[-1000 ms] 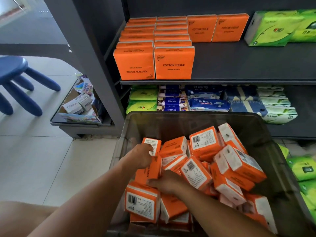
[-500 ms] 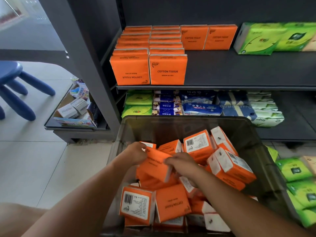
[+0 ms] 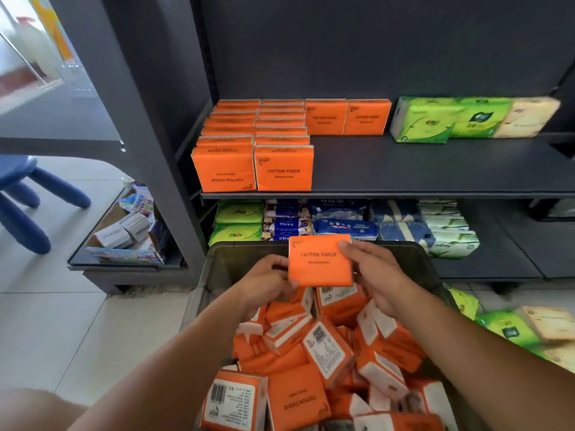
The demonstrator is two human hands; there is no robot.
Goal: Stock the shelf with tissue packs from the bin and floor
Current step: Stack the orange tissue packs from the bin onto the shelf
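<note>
**One pack up out of the bin, squared for the shelf**

Nearest the camera, the bin holds a loose jumble of orange tissue packs, lying every way, barcodes and end flaps showing; they look tipped in rather than stacked, so each probably has to be picked out and turned by hand.

Just above that heap, the held pack is lifted clear of the others, its "COTTON TISSUE" face to the camera and reading upright. The left hand pinches its left edge with curled fingers, and the right hand clamps the right side, thumb on the upper corner. Two hands on one small pack suggests they are aligning it, not merely carrying it (the front-row pack on the right faces the same way).

To the right, green packs lie on the floor, not yet shelved.

Farther off, the upper shelf carries two full orange rows at the left, standing on edge, front to back. Beside them, two more orange packs stand at the back with bare board in front, the likely place for this one.
</note>
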